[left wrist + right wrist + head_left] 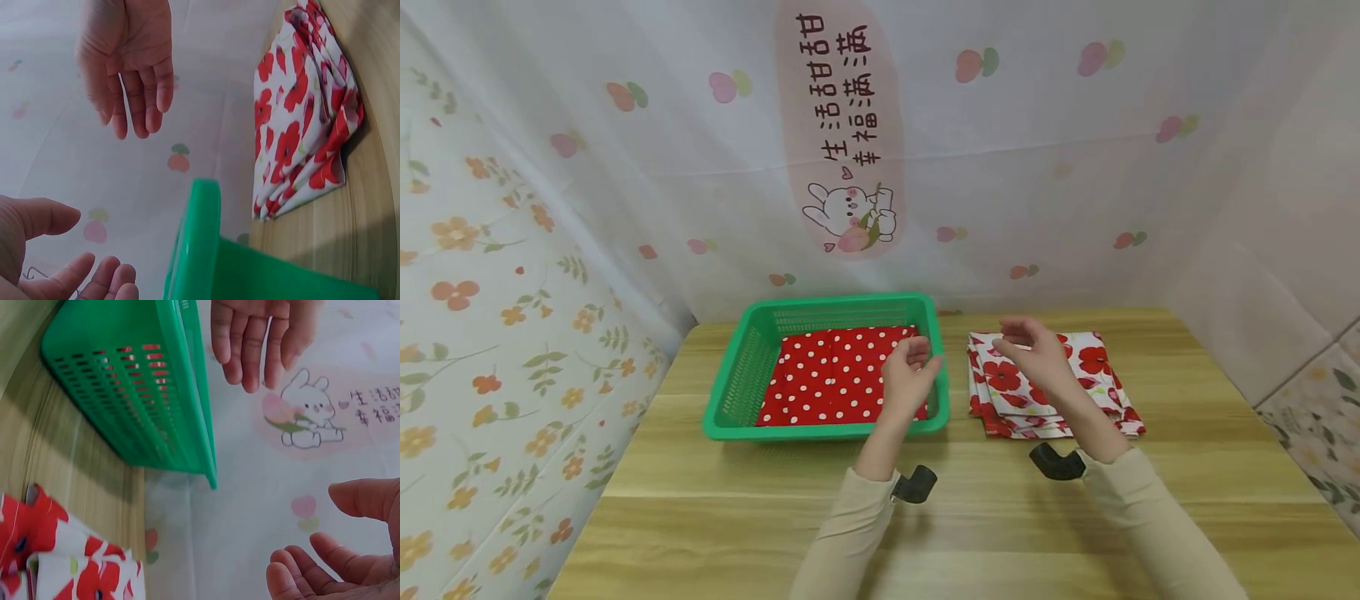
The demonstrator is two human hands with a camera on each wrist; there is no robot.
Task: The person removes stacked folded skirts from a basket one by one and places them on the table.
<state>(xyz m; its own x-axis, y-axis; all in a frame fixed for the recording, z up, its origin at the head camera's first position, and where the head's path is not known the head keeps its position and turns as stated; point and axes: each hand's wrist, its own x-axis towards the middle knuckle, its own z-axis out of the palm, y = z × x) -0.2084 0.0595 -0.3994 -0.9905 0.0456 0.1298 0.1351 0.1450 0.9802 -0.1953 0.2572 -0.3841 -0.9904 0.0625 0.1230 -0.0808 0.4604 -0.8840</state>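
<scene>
My left hand (908, 379) hovers over the right end of a green plastic basket (717, 408), its fingers loosely bent and holding nothing. Inside that basket lies a folded red cloth with white dots (831, 375). My right hand (1039, 360) is held above a folded stack of white cloth with red flowers (1093, 360); nothing is between its relaxed fingers. In the left wrist view the flowered cloth (290, 125) shows several loose layers at its edge. From the right wrist, the basket's slotted side (134, 394) lets bits of red show through.
Both items stand on a wooden table (737, 517), the basket left of the cloth stack. A white printed curtain (1037, 167) hangs behind the table's back edge. Flowered fabric (512, 375) hangs along the left side, and a pale wall covering (1262, 250) is at the right.
</scene>
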